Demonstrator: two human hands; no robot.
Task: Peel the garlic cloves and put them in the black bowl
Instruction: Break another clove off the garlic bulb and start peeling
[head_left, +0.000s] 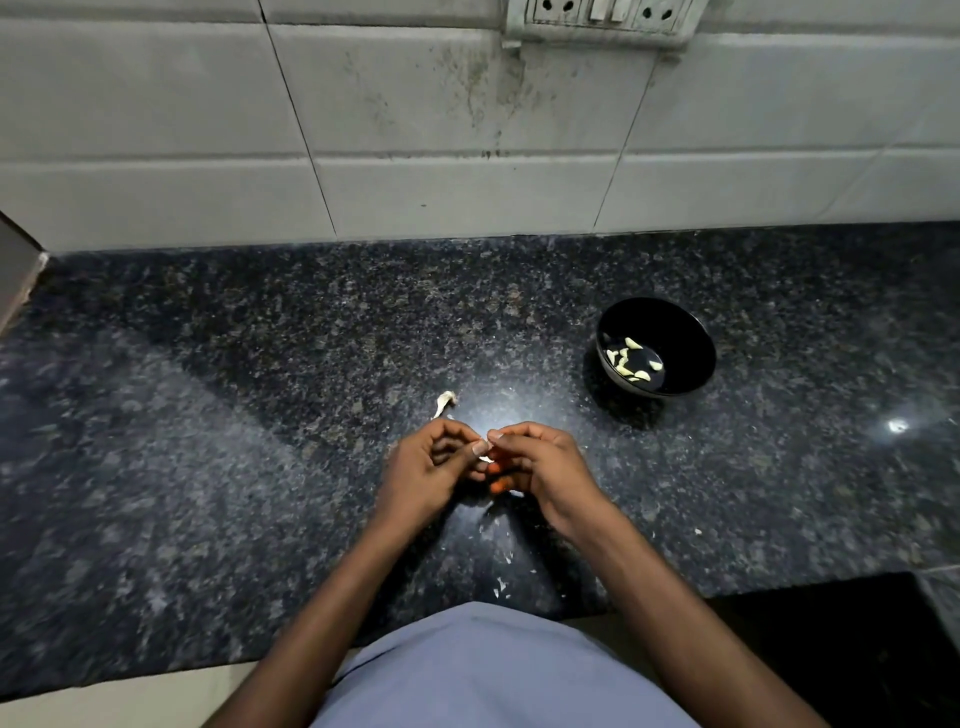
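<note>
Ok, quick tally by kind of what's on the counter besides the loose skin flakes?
Black bowl, peeled cloves inside: 1
Garlic stem piece lying loose: 1
Garlic clove pinched between left hand and right hand: 1
Total: 3
Cloves in the bowl overlap; I can't count them exactly.

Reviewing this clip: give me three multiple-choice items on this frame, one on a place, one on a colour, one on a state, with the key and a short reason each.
1. Where does the black bowl stand relative to the hands?
A. Ahead and to the right
B. Ahead and to the left
C. Between them

2. What colour is the countertop?
A. Plain white
B. Dark speckled granite
C. Light wood

3. What are the left hand and right hand doing?
A. Resting flat on the counter
B. Lifting the bowl
C. Pinching a garlic clove between the fingertips

Key: 1 A, the bowl sits beyond the right hand. 2 B, the surface is black with grey flecks. 3 C, both hands' fingers curl round a pale piece held between them.
</note>
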